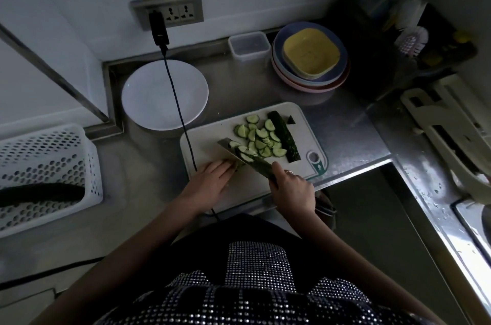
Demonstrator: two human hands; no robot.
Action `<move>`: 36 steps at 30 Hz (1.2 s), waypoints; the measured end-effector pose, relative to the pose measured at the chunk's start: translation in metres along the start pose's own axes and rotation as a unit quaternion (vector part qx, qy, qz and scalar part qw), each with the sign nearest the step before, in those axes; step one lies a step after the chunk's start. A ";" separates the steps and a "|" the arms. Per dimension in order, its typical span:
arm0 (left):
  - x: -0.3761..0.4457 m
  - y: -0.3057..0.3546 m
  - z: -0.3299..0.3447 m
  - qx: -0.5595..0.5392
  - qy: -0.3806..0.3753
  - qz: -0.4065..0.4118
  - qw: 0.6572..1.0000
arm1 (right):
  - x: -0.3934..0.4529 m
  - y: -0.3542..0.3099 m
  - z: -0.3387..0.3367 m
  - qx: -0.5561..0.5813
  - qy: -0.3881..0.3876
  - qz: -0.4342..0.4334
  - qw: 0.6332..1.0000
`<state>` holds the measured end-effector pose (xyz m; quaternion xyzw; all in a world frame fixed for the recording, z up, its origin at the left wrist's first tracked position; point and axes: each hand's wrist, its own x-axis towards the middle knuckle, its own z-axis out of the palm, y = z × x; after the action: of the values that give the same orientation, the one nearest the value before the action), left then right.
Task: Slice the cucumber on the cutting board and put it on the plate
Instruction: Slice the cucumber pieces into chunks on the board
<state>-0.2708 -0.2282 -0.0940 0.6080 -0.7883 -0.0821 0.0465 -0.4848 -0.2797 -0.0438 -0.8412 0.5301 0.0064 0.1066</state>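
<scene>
A white basket (pixel 50 165) sits at the far left of the desk (pixel 148 165) with a whole cucumber (pixel 42 193) lying in it. Behind and to its right is the white plate (pixel 164 94), bare, with a black cable (pixel 175 91) crossing over it. The left hand (pixel 212 178) lies flat on the cutting board (pixel 204 144), fingers straight, fingertips near the knife (pixel 239 156). Slices (pixel 261 138) are heaped mid-board, some touching the blade. The right hand (pixel 291 188) is curled round the knife handle. Just right of the slices lies an uncut half cucumber (pixel 285 136). Stacked bowls (pixel 310 56) stand behind the board.
</scene>
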 end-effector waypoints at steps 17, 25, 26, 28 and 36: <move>0.021 0.021 -0.021 -0.018 0.116 0.129 0.985 | -0.001 0.010 0.010 -0.038 0.144 -0.008 0.989; 0.028 0.025 -0.027 -0.092 0.090 0.082 0.988 | -0.002 0.016 0.016 -0.058 0.140 -0.008 0.988; 0.030 0.026 -0.028 -0.096 0.087 0.084 0.988 | -0.003 0.016 0.018 -0.058 0.137 -0.010 0.989; 0.033 0.028 -0.029 -0.102 0.072 0.087 0.988 | -0.004 0.018 0.019 -0.061 0.134 -0.012 0.989; 0.062 0.028 -0.023 -0.066 -0.078 0.024 0.994 | -0.011 0.016 0.018 -0.100 0.124 -0.056 0.986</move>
<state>-0.3098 -0.2832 -0.0676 0.5761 -0.7969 -0.1798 0.0269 -0.5022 -0.2730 -0.0627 -0.8704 0.4878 -0.0505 -0.0446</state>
